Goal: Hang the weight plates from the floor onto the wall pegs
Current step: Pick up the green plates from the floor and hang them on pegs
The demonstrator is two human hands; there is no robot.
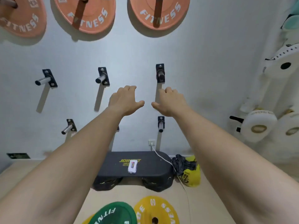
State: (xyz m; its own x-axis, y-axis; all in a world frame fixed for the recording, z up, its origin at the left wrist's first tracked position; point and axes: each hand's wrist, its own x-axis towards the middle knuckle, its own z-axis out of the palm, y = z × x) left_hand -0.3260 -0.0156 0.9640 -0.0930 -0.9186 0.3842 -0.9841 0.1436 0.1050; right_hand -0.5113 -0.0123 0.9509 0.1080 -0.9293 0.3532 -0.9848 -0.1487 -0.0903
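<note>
Both my arms reach out toward the wall. My left hand [125,101] and my right hand [169,102] are empty, fingers loosely spread, a little below the middle row of pegs. Three orange plates [90,18] hang on the top row. Bare pegs stick out at the left [43,80], the middle [101,78] and the right [160,75], with more [161,126] lower down. On the floor near me lie a green plate [113,214] and a yellow plate [155,210]; the green one overlaps another yellow plate.
A black step platform [134,167] stands against the wall with a small white device [132,166] on it, wired to a wall socket [151,143]. A yellow bag [191,173] lies beside it. White plates [258,126] hang on a rack at right.
</note>
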